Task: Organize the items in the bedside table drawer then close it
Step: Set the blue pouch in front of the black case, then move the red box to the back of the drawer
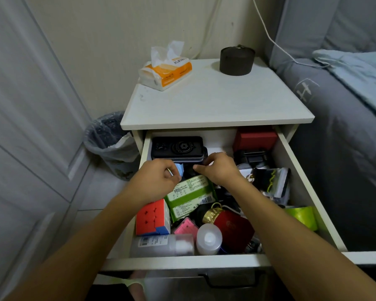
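Drawer (300, 183): stood pulled fully out of the bedside table (215, 105), its contents in plain view and still jumbled.
Left hand (159, 181): fingers curled, pinching a small blue packet (178, 168) at the back-left of the drawer, just in front of the black case.
Black case (177, 147): lay flat against the back wall, left of centre; it looked already placed, though this is a judgement.
Cube (152, 217): sat at the left wall near the front, tilted, leaning over a clear bottle (161, 245) that lay on its side along the front edge.
Green box (190, 195): lay askew in the middle, partly under both wrists.
Right hand (218, 168): fingers bent and drawn together, tips down among dark items beside the blue packet; what it gripped, if anything, could not be told.
Red pouch (234, 230): rested front-centre, touching a small white bottle (208, 238).
Red box (255, 137): stood in the back-right corner, above a dark object.
Green roll (301, 217): lay against the right wall.
Progress: early, by appearance; most items remained unsorted and overlapping.
Remaining: sorting the front and right clutter, then closing the drawer.
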Motion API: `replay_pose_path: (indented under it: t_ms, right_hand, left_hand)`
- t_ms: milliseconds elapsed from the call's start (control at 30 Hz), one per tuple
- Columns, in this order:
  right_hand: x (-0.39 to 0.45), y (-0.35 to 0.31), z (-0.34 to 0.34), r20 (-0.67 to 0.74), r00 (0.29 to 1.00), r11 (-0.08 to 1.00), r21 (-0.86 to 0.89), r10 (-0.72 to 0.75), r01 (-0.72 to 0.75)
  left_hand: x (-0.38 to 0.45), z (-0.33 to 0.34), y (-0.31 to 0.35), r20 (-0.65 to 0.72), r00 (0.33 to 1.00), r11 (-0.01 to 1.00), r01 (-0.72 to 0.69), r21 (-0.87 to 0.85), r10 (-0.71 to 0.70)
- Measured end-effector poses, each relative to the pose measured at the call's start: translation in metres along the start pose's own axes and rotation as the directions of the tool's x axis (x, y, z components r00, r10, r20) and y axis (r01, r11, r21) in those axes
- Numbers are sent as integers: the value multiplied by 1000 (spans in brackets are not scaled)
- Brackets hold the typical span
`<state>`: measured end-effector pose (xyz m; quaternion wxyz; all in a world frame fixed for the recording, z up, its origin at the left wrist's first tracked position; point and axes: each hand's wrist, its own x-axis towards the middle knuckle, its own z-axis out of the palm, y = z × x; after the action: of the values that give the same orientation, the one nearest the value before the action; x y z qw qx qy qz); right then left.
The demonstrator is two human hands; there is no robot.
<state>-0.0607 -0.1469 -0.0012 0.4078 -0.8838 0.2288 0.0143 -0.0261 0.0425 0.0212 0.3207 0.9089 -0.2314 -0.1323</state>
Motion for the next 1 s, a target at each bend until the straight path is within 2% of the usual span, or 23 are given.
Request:
replay_pose_path:
  t_ms: [133,233,433,500,567,667,767,834,934,1000]
  right_hand:
    - [-5,0,-15,-37,999,999,-40,-2,1]
    - [-11,4,-33,-31,997,990,-130,-66,62]
    - [-25,39,-86,-257,942,957,-247,-218,154]
    - [-22,53,-96,-246,932,920,-353,-266,170]
    - [-14,60,-95,-126,948,856,-477,-291,199]
    - [0,71,-95,54,966,724,-652,-253,226]
    - [9,71,-93,50,965,624,-754,-257,205]
    - [14,73,-95,33,967,634,-750,-253,191]
    - [14,75,-104,39,975,739,-647,-217,190]
    - [8,74,-113,-10,973,801,-569,-230,183]
  left_hand:
    - [-4,-4,6,-20,1000,1000,-21,-14,21]
    - [-8,-8,11,-21,998,996,-55,-73,54]
    - [-3,4,42,36,995,977,-89,-196,98]
    - [6,15,53,87,990,977,-90,-192,108]
    - [16,21,57,114,986,987,-104,-124,118]
    - [41,36,70,162,979,993,-121,-11,121]
    - [67,53,78,181,976,982,-141,127,117]
    - [87,66,85,179,976,948,-167,272,121]
    - [116,84,92,190,976,839,-189,510,104]
    - [129,99,95,207,976,788,-180,589,68]
